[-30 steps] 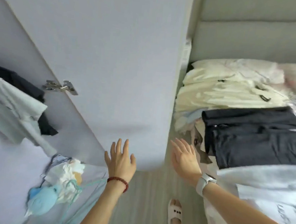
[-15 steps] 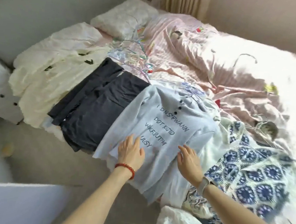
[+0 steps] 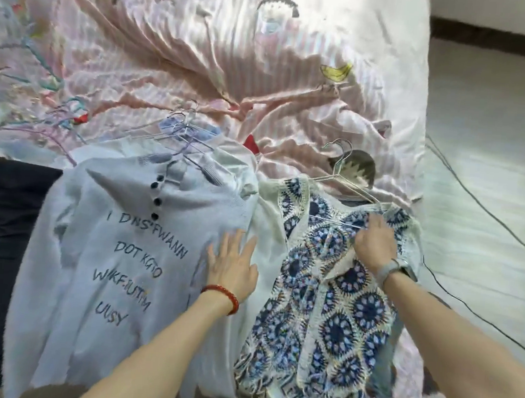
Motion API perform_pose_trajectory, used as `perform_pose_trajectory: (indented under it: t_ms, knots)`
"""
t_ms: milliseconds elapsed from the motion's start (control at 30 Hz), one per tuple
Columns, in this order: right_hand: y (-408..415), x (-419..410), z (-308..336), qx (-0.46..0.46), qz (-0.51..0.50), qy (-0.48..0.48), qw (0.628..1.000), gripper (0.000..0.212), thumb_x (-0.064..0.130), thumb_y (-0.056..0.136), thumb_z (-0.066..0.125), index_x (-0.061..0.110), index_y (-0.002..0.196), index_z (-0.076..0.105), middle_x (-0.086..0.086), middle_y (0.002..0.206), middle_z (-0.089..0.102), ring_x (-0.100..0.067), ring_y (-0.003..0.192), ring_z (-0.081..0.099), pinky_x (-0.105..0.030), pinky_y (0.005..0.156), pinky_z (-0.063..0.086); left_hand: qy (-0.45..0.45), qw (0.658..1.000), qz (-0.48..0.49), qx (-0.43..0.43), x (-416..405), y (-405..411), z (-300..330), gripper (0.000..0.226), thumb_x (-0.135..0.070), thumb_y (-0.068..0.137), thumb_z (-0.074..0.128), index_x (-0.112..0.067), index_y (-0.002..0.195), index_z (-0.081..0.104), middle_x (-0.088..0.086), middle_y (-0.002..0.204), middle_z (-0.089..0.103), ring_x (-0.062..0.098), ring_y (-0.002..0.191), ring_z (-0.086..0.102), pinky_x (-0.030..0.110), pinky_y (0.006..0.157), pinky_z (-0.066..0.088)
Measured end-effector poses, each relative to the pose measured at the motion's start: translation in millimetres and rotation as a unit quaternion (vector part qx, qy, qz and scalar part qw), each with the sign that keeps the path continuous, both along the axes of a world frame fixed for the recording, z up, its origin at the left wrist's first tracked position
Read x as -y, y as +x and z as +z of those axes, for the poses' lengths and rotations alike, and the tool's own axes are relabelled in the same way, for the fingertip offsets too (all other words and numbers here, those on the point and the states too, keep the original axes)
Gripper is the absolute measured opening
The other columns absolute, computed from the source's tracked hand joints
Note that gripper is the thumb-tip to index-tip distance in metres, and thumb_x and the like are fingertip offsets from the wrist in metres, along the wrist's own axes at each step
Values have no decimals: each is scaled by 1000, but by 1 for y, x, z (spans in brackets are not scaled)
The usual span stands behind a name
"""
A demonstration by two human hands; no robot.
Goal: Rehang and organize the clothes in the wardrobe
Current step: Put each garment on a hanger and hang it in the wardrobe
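Observation:
A pale blue sweater [image 3: 123, 220] with dark buttons and stitched letters lies flat on the bed, a wire hanger at its collar. To its right lies a blue-and-white patterned top [image 3: 334, 312] on a white wire hanger [image 3: 341, 170]. My left hand [image 3: 235, 262] rests flat, fingers straight, on the white garment [image 3: 268, 230] between the two, touching the sweater's edge. My right hand [image 3: 376, 241] has its fingers curled onto the patterned top's shoulder, where the hanger's lower wire runs in.
Several loose wire hangers [image 3: 179, 127] lie above the sweater on the rumpled pink bed cover [image 3: 234, 57]. A dark garment [image 3: 2, 211] lies at the left edge. A thin cable [image 3: 472, 198] crosses the pale floor [image 3: 493, 121] at the right.
My view swung from the wardrobe door to the bed and moved in close. My right hand went from the sweater's hem to the patterned top; my left hand shifted right.

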State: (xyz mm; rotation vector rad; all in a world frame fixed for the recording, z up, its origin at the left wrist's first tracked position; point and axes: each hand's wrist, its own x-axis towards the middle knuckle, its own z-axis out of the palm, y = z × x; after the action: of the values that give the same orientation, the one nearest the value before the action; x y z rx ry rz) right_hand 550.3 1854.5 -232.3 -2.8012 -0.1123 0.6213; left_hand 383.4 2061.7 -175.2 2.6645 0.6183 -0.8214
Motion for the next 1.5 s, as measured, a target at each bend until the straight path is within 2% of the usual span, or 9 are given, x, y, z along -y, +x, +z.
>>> perform_pose_trajectory:
  t_ms: [133, 367, 500, 733, 867, 967, 1133, 1333, 1500]
  knots:
    - [45, 16, -21, -34, 14, -30, 999, 63, 7, 90, 40, 14, 146, 12, -5, 154, 16, -21, 141, 14, -54, 114, 7, 26, 998, -20, -57, -1, 10, -23, 57, -35, 95, 34, -26, 147, 10, 2, 156, -4, 24, 143, -4, 48, 115, 1]
    - [55, 17, -26, 24, 18, -37, 999, 32, 24, 95, 40, 11, 122, 51, -13, 109, 57, -29, 103, 50, -47, 94, 41, 65, 996, -15, -55, -5, 38, -23, 46, -30, 93, 36, -19, 138, 30, 6, 143, 29, 27, 128, 29, 41, 103, 30]
    - [40, 26, -18, 121, -37, 43, 991, 26, 24, 98, 35, 10, 96, 57, -9, 92, 55, -25, 93, 47, -38, 88, 28, 49, 999, 11, 4, -7, 60, -13, 37, -24, 92, 38, -13, 127, 41, 10, 128, 41, 27, 113, 42, 37, 90, 39]
    - [32, 58, 22, 296, -28, 143, 944, 31, 22, 92, 32, 8, 81, 58, -1, 71, 49, -24, 73, 50, -31, 74, 19, -25, 993, -30, 115, 0, 118, 15, 60, -31, 96, 36, -26, 147, 4, -1, 156, -1, 21, 143, -2, 47, 115, 10]
    - [35, 65, 57, 365, 2, 158, 917, 30, 20, 88, 36, 6, 78, 60, -7, 66, 56, -25, 64, 52, -26, 65, 11, -66, 990, -57, 115, 10, 128, 35, 45, -36, 98, 30, -23, 142, 27, 2, 146, 35, 19, 135, 27, 51, 113, 16]
    - [34, 64, 71, 373, 11, 148, 916, 30, 21, 89, 36, 6, 80, 60, -7, 67, 57, -25, 63, 53, -24, 64, 11, -107, 978, -76, 160, 10, 114, 59, 33, -35, 99, 32, -18, 119, 52, 1, 112, 60, 18, 101, 53, 37, 91, 42]
    - [22, 40, 84, 379, 32, 172, 909, 25, 21, 90, 38, 7, 82, 58, -7, 69, 56, -23, 64, 51, -25, 69, 23, -159, 971, -42, 173, -7, 65, 92, 20, -32, 97, 41, -24, 92, 58, -5, 81, 62, 18, 80, 58, 33, 72, 47]
    - [-10, -44, 120, 373, 87, 251, 889, 28, 20, 90, 38, 4, 86, 60, -10, 73, 58, -25, 66, 51, -37, 66, 39, -119, 960, 54, 246, -55, -11, 136, 24, -30, 96, 44, -18, 98, 65, -1, 82, 66, 16, 79, 59, 28, 66, 41]
    - [-69, -157, 163, 363, 189, 321, 854, 31, 20, 90, 38, 2, 86, 63, -10, 72, 59, -23, 63, 51, -28, 70, 30, -35, 935, 215, 281, -118, -115, 162, 24, -35, 95, 42, -27, 105, 63, 1, 89, 67, 23, 91, 61, 33, 73, 47]
